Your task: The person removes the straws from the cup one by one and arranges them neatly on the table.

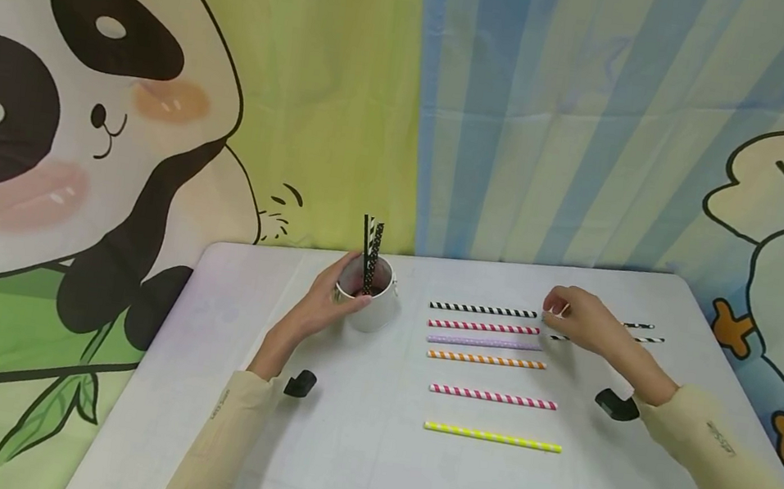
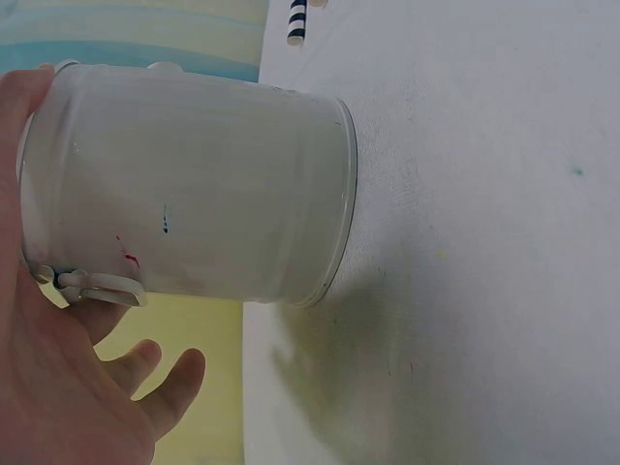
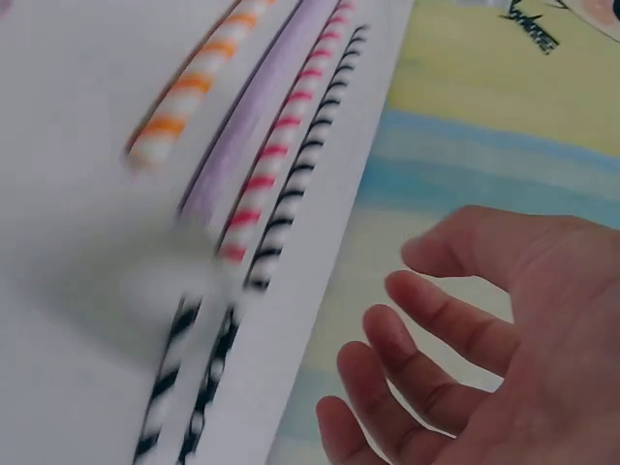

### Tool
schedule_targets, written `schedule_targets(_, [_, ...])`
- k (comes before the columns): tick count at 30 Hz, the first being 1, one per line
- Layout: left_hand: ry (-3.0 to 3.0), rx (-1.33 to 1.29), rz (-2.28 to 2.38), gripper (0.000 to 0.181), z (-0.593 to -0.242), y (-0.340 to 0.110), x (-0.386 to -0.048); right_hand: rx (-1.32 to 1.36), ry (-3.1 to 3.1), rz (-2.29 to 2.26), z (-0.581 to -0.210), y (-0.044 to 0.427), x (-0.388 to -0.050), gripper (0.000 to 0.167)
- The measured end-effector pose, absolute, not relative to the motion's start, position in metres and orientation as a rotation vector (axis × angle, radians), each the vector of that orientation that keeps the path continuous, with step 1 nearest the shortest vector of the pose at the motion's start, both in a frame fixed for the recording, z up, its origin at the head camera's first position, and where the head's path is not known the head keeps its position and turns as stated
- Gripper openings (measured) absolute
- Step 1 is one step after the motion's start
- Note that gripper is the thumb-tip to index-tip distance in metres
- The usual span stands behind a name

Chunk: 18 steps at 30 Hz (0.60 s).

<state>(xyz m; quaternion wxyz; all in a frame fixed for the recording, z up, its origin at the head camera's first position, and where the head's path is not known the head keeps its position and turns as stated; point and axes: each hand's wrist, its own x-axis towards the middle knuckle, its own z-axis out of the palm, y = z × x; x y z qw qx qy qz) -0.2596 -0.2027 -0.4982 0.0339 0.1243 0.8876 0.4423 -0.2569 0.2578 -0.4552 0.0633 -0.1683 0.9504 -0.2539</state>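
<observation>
My left hand [image 1: 326, 294] grips a small white pail [image 1: 374, 314] by its rim, the thumb at the near side. Several black-and-white paper straws [image 1: 371, 258] stand up out of the pail. In the left wrist view, the white pail [image 2: 194, 184] shows a side handle and small colored marks. My right hand [image 1: 579, 317] hovers over the table's right part, fingers loosely bent, with nothing between them in the right wrist view. Below it lie two black-and-white straws [image 3: 167, 383], partly covered by the hand in the head view.
Left of the right hand, straws lie in a column: black-striped [image 1: 483, 310], red-striped [image 1: 483, 328], purple [image 1: 483, 343], orange-striped [image 1: 486, 360], pink-striped [image 1: 493, 397] and yellow [image 1: 492, 437]. The white table [image 1: 348, 462] ends at a printed curtain [image 1: 350, 107] behind.
</observation>
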Motion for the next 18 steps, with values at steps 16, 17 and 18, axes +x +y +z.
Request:
schedule_targets(16, [2.725, 0.370, 1.358, 0.089, -0.498, -0.203, -0.259, -0.456, 2.581, -1.523, -0.457, 0.166, -0.257, 0.022])
schedule_targets(17, [2.725, 0.371, 1.361, 0.088, -0.498, -0.203, -0.259, -0.448, 2.540, -1.563, -0.455, 0.159, -0.258, 0.023])
schedule_targets(18, [2.726, 0.372, 1.362, 0.088, -0.498, -0.203, -0.259, -0.442, 2.502, -1.595, -0.454, 0.153, -0.258, 0.025])
